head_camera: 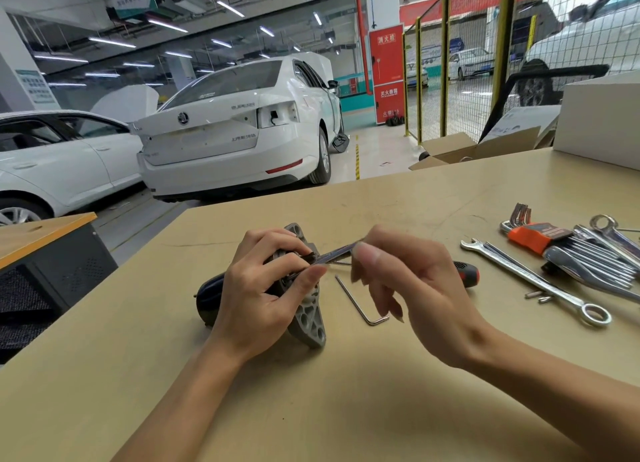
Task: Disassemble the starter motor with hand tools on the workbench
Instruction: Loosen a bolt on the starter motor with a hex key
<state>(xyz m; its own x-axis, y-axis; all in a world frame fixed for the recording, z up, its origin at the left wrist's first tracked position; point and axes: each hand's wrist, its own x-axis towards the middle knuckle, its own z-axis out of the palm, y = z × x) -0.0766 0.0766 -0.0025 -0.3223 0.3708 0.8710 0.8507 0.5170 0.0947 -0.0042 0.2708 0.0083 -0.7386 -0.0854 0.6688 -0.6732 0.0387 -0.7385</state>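
Cars: two white cars (pixel 221 129) stand on the workshop floor beyond the table, the nearer one seen from the rear.
Table: a tan table (pixel 311 409) fills the lower half of the view; a white box (pixel 602 122) sits at its far right corner.
Starter motor: the starter motor (pixel 304 309) lies on the table at centre-left — dark cylindrical body to the left, grey ribbed mounting flange standing up on the right.
Left hand: the left hand (pixel 263 288) wraps over the top of the motor, its fingers curled round the body and the thumb near the flange.
Right hand: the right hand (pixel 408 281) pinches the near end of a thin metal tool (pixel 334 253) between thumb and forefinger; the tool's far end reaches the motor by the left hand's fingertips. The other fingers hang loosely curled.
Wrenches: several chrome combination wrenches (pixel 540 281) lie at the right of the table, touching one another.
Hex key set: a set in an orange holder (pixel 533 236) rests behind the wrenches.
Screwdriver: a red-and-black handle (pixel 467 272) shows just beyond the right hand.
Loose hex key: one L-shaped key (pixel 360 305) lies on the table between the hands.
Small parts: a few small metal pieces (pixel 536 295) sit beside the long wrench — too small to tell what they are.
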